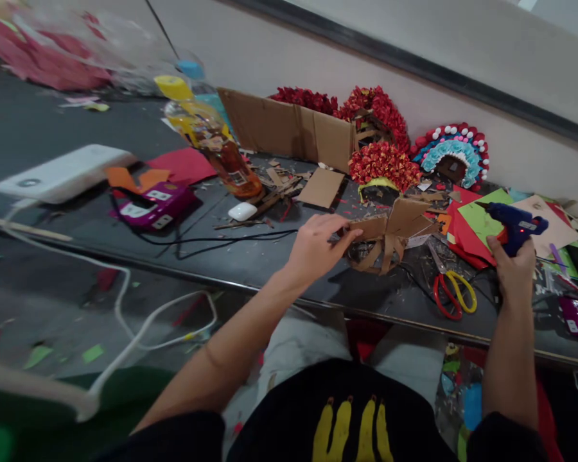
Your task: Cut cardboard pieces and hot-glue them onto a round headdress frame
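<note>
My left hand (320, 244) pinches the left end of a cardboard frame (388, 228), a piece of bent strips with an upright flap, held at the table's front. In my right hand (516, 266) is a blue glue gun (515, 221), its nozzle pointing left and a small red light on its body. Between the hands lie scissors (447, 289) with one red and one yellow handle loop. A flat cardboard piece (320, 187) rests behind my left hand. Red and green paper sheets (481, 221) lie beneath and left of the glue gun.
A bottle (231, 154) of amber liquid stands tilted in view, beside a purple box (161, 204) with cables. Farther left is a white power bank (65, 172). Red flower-covered pieces (383, 163) and a blue-and-red arch (455, 154) stand against the wall. Cardboard scraps litter the dark table (250, 256).
</note>
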Available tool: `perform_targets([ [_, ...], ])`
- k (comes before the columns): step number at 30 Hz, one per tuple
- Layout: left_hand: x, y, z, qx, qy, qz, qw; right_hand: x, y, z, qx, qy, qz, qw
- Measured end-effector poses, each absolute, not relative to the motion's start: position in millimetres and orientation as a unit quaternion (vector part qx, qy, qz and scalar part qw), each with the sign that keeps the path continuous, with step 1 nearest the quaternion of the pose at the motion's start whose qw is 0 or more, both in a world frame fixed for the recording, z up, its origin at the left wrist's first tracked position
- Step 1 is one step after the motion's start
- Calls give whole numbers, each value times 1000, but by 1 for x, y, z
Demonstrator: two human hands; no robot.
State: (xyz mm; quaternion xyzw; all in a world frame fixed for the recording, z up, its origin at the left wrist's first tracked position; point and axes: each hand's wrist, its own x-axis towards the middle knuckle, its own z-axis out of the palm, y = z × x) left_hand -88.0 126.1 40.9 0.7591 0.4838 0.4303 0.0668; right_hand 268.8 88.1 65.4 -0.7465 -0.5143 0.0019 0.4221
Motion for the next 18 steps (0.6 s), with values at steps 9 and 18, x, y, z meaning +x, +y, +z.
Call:
perform_targets([
  [9, -40, 50, 27, 673, 553, 490, 36, 232, 78, 49, -719, -504, 39, 477],
  [18, 8, 57, 30, 665, 541, 417, 302, 238, 73, 32, -710, -491, 82, 498],
])
